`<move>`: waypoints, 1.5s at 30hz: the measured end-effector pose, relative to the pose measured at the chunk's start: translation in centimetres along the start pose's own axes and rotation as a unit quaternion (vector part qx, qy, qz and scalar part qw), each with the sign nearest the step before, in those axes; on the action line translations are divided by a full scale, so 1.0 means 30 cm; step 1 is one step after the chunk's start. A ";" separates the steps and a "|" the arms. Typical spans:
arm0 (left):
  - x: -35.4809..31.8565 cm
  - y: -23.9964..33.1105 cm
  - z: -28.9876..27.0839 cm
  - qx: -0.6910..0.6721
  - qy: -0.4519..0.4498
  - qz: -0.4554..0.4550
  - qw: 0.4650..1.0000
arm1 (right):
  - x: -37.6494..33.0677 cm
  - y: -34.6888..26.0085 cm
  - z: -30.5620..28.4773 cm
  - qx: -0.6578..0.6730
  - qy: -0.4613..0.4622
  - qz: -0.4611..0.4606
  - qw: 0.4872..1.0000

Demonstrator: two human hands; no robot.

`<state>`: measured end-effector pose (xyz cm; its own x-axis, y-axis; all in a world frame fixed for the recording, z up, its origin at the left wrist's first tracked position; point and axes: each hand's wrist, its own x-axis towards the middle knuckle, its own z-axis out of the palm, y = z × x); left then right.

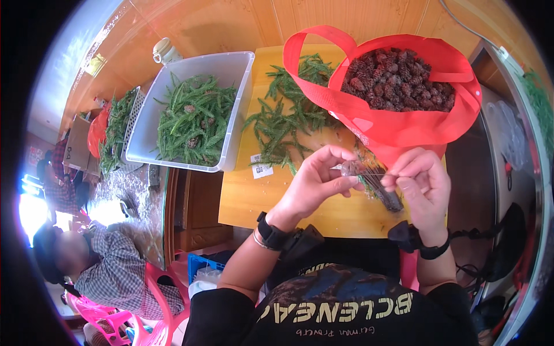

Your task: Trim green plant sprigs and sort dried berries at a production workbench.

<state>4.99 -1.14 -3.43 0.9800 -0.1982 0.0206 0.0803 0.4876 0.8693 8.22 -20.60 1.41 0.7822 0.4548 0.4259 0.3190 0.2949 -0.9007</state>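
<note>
Brown pine cone (350,168), as we read it, sits pinched in our left hand (319,181); thin wire (376,175) runs crosswise from it to our right hand (426,183), fingertips closed on it. Beneath, a dark stem bundle (390,198) slants over the yellow table (259,202), lower end nearer our right hand. Beyond: green sprigs (284,119), red bag (404,131).
</note>
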 end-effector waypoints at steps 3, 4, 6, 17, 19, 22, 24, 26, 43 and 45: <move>-0.015 0.001 0.014 -0.022 0.006 0.023 0.999 | -0.002 0.000 0.014 0.014 0.001 -0.001 1.000; -0.018 0.003 0.009 -0.023 0.008 0.023 0.999 | -0.003 -0.004 0.005 0.003 0.020 -0.004 1.000; -0.022 0.005 -0.005 -0.013 0.012 0.026 0.999 | -0.006 -0.013 -0.010 -0.006 0.038 -0.006 0.999; -0.015 -0.032 0.059 -0.052 0.032 0.095 0.994 | -0.033 0.050 0.028 0.025 0.035 -0.027 0.999; -0.019 -0.026 0.064 -0.060 0.030 0.101 0.993 | -0.036 0.063 0.021 -0.007 0.029 -0.036 0.999; -0.030 -0.019 0.059 -0.053 0.035 0.105 0.992 | -0.044 0.074 0.007 -0.077 0.013 -0.046 0.996; -0.035 -0.023 0.051 -0.045 0.021 0.129 0.990 | -0.048 0.080 -0.002 -0.115 0.003 -0.045 0.992; -0.038 -0.017 0.049 -0.045 0.019 0.129 0.990 | -0.049 0.081 -0.008 -0.171 -0.013 -0.050 0.984; -0.040 -0.018 0.044 -0.101 -0.026 0.120 0.987 | -0.008 0.024 0.029 -0.274 -0.012 -0.068 0.959; -0.041 -0.019 0.045 -0.107 -0.026 0.116 0.987 | -0.005 0.027 0.028 -0.282 -0.016 -0.073 0.956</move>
<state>3.50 -2.31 -3.27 0.9662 -0.1015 0.2368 -0.1024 0.6922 0.7144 7.90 -19.73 0.70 0.6935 0.4720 0.5443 0.6683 -0.1393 -0.7308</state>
